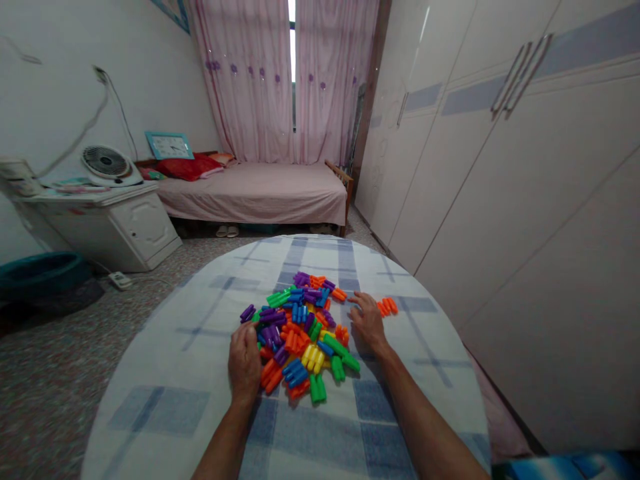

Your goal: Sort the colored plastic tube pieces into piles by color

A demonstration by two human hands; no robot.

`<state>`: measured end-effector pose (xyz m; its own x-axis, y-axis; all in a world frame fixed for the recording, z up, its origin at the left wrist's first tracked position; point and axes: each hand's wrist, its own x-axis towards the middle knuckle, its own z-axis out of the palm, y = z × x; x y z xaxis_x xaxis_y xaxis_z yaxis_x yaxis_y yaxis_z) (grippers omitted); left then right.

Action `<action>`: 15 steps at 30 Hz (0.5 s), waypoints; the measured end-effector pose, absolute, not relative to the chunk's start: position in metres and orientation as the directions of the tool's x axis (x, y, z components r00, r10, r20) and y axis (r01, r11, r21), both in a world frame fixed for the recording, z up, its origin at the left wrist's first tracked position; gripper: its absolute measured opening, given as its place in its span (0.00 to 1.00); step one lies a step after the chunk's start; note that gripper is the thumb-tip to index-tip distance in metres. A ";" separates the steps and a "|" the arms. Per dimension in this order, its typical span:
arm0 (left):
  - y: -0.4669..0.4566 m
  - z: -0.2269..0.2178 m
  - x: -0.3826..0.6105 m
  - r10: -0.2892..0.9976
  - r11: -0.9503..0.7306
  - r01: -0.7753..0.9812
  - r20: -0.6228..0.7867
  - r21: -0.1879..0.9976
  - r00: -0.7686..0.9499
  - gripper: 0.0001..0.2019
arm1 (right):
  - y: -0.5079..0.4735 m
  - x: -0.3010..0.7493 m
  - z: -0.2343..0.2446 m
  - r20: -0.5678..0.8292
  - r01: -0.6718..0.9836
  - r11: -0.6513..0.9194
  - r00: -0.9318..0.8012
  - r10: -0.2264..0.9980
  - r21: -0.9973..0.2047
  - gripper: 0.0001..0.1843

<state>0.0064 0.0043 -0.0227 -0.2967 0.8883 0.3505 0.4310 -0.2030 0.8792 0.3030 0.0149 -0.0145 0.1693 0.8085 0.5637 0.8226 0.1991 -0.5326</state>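
Observation:
A heap of plastic toy building pieces (313, 357) in purple, orange, blue, green and yellow lies in the middle of the table. Many look like short tubes joined side by side. My left hand (245, 360) rests against the heap's left side, its fingers loosely bent near a green piece and a purple piece (247, 313). At the right side, my right hand (367, 322) has its fingers apart and pointing toward the heap, near an orange piece (339, 294). Beyond that hand, a few orange pieces (387, 306) lie apart from the heap.
A white and blue checked cloth covers the round table (165, 373). Behind it stands a bed (260, 193) with pink bedding. White wardrobes (525, 233) line the right. On the left are a white cabinet (135, 230) with a fan (107, 163) and a teal basin (45, 270).

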 end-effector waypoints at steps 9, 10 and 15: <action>0.006 -0.024 0.007 0.890 -0.208 0.440 0.356 0.874 -0.285 0.22 | 0.046 0.284 -0.016 0.445 0.831 0.130 0.152 0.883 -0.541 0.26; 0.006 -0.024 0.007 0.890 -0.205 0.439 0.353 0.875 -0.287 0.22 | 0.048 0.284 -0.016 0.437 0.839 0.121 0.149 0.887 -0.531 0.26; 0.007 -0.024 0.006 0.895 -0.192 0.433 0.339 0.881 -0.291 0.21 | 0.046 0.282 -0.012 0.410 0.854 0.103 0.135 0.902 -0.510 0.16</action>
